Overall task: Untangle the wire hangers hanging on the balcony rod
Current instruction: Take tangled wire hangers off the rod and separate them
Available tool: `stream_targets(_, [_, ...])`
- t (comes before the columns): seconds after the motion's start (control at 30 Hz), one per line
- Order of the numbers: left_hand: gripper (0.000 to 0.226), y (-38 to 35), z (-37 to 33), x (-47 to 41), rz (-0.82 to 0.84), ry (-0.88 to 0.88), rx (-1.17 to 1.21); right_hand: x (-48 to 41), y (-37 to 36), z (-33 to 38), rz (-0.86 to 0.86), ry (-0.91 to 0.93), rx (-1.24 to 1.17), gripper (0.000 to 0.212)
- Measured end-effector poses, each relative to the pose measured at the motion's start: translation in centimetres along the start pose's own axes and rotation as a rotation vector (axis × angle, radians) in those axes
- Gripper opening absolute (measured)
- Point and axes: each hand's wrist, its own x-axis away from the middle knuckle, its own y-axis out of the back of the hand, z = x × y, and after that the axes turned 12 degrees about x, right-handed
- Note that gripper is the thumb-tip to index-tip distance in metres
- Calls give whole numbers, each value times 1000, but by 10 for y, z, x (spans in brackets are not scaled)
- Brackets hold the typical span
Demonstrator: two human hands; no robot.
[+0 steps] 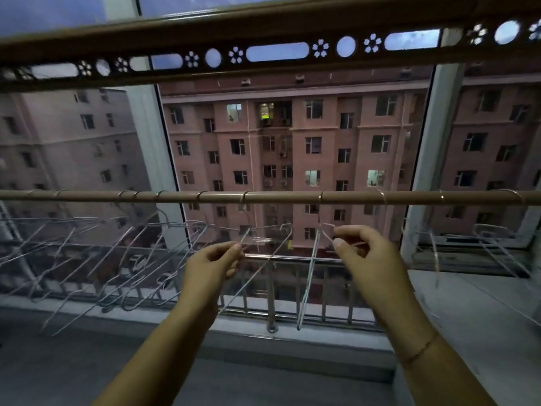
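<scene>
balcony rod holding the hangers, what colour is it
The balcony rod is tan, light brown; head view.

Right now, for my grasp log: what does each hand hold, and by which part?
Left hand pinches the upper arm of one wire hanger; right hand pinches the next hanger below its neck.

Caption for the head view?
Left hand and right hand each pinch a wire hanger hanging from the balcony rod, beside tangled hangers.

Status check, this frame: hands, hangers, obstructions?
Left hand pinches one wire hanger; right hand pinches neighbouring hanger. Both hang from rod. Tangled bunch crowds left side.
</scene>
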Motion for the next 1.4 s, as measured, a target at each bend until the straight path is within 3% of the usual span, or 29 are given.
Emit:
stream_targets(0.2, [17,59,-12,-28,-129,-93,-74,10,-76,35,227,-17,-120,9])
stream_targets(0.27, [22,73,-13,-43,-142,-94,-119,10,-105,40,285,-83,-140,8])
stream_targets(0.37, [11,84,-12,-65,-92,-82,-181,10,-142,39,311,-228,-143,13])
stream_targets(0.43, [12,87,-12,-78,-15,-64,-205,9,-163,39,272,-314,-129,22])
stream_targets(0.57, [17,87,-11,-96,130,-5,-258,10,-185,44,157,-351,-119,12])
stream_targets(0.73, [16,88,-10,-102,234,147,-159,11,-194,46,74,-364,-119,21])
stream_targets(1.03, [15,76,-7,-103,303,148,-160,6,-180,38,-54,-398,-59,24])
stream_targets(1.4, [14,54,-8,-98,304,170,-138,-5,-155,28,-66,-427,18,35])
